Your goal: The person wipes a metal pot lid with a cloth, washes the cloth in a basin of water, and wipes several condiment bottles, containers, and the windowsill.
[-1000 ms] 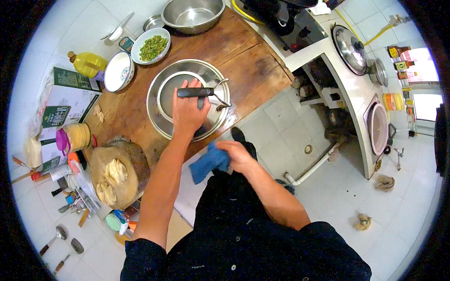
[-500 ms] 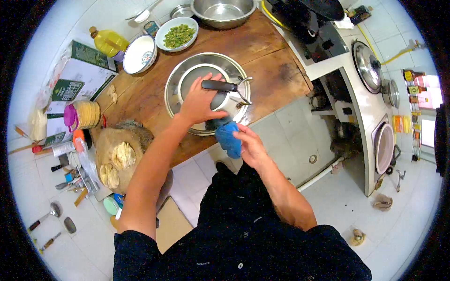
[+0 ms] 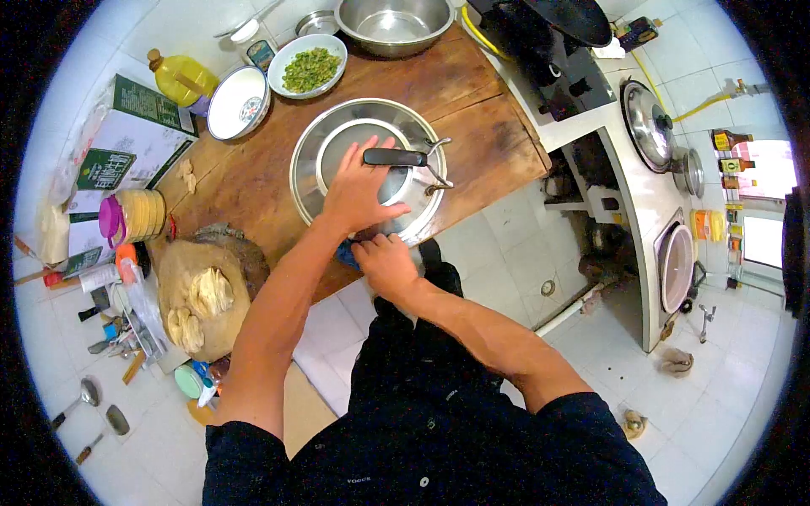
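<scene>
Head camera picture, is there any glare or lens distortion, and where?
In the head view, the window near the right edge is partly blown out to white, and pale highlights show on the round steel cookware; also in the head view, wide-angle distortion bows the white counter, and the corners go black.

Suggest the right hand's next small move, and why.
Probably slide the blue cloth a little along the steel pan's near edge: the right hand has it bunched under its fingers there, and the left hand lies spread on the pan, seemingly steadying it.
</scene>
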`<state>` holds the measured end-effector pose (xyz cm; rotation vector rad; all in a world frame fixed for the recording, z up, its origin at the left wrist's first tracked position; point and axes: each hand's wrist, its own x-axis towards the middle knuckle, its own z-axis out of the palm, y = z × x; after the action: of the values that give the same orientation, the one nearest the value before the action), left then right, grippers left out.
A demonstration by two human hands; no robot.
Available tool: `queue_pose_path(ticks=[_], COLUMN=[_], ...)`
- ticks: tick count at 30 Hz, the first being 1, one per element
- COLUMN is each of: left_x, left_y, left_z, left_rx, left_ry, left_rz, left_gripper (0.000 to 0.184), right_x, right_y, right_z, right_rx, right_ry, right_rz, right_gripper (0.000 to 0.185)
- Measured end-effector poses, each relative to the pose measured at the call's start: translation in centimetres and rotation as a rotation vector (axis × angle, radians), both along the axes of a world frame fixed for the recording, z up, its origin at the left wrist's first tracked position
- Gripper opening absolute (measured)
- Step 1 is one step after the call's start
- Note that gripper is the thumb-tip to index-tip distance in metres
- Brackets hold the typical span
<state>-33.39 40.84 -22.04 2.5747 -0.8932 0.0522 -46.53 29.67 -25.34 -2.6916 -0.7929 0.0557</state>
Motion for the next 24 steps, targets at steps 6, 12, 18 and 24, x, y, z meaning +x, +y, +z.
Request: queue_pose_path(ticks=[6, 12, 18, 24], left_x=[0.1, 0.2, 0.1, 0.2], left_y=[0.0, -0.2, -0.4, -0.8], left_z=[0.4, 0.2, 0.4, 1.1], left_rx=[0.028, -0.006, 0.034, 0.024], left_ry=[0.030, -0.012, 0.052, 0.033], left_rz=[-0.020, -0.017, -0.009, 0.001], left_gripper=[0.089, 0.093, 0.099, 0.091], right_x=[0.3, 1.4, 5.8, 10.7], right_y=[-6.4, -13.9, -18.1, -15.3], right_z=[-0.9, -1.6, -1.8, -1.8], right_rx=[0.063, 0.335, 1.052, 0.500], right_ry=[0.094, 0.221, 0.669, 0.169], right_rz=[-0.090, -0.665, -1.159, -0.663], right_gripper=[0.020, 0.018, 0.028, 0.030])
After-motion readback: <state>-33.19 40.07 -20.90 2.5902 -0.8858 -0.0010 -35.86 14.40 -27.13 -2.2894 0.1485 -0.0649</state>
